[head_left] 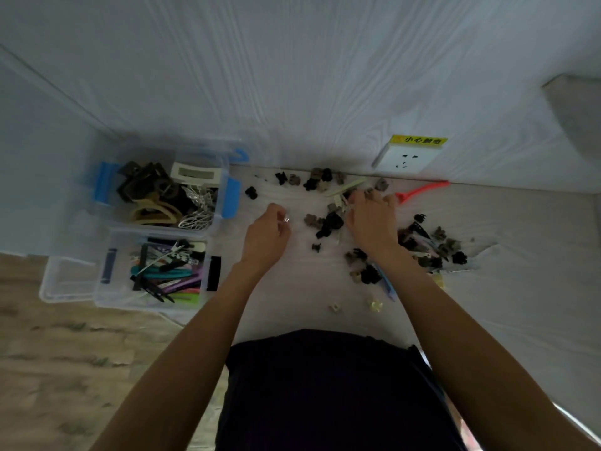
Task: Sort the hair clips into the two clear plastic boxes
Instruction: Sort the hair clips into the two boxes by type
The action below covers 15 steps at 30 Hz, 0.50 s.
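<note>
Pale wood-grain wall (292, 76) behind, with a white socket (405, 159) under a yellow label. White surface (504, 255) strewn with small dark and tan hair clips (328, 222); wooden floor (65, 353) at left. Two clear boxes (162, 190) at left, far one holding claw clips, near one (156, 271) long clips. Left hand (268, 229) curled, pinching possibly a small silver clip (286, 219). Right hand (372, 219) down among clips, grip unclear.
</note>
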{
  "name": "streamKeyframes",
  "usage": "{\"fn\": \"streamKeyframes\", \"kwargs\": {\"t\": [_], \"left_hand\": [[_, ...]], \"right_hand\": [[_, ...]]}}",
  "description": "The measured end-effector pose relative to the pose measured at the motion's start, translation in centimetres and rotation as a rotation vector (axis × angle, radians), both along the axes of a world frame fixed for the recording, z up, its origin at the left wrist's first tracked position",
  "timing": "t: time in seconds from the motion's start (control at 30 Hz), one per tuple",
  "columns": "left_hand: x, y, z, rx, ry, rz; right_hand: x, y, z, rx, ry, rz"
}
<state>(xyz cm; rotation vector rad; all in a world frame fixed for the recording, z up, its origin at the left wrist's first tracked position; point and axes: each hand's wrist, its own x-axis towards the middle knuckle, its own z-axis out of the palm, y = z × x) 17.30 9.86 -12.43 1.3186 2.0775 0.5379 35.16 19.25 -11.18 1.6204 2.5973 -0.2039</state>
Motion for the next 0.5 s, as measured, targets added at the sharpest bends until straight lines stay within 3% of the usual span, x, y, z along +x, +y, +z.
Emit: {"fn": "streamKeyframes", "kwargs": {"t": [0.23, 0.4, 0.5], "left_hand": [[1.4, 6.5, 1.8, 0.212, -0.010, -0.167], [3.8, 10.3, 0.9, 0.120, 0.142, -0.396], [4.9, 11.1, 0.4, 0.055, 0.285, -0.446]], "right_hand": [[-1.4, -1.5, -0.3, -0.231, -0.029, -0.029], [-0.9, -3.2, -0.1, -0.180, 0.039, -0.004], [0.3, -3.1, 0.4, -0.228, 0.113, -0.112]]}}
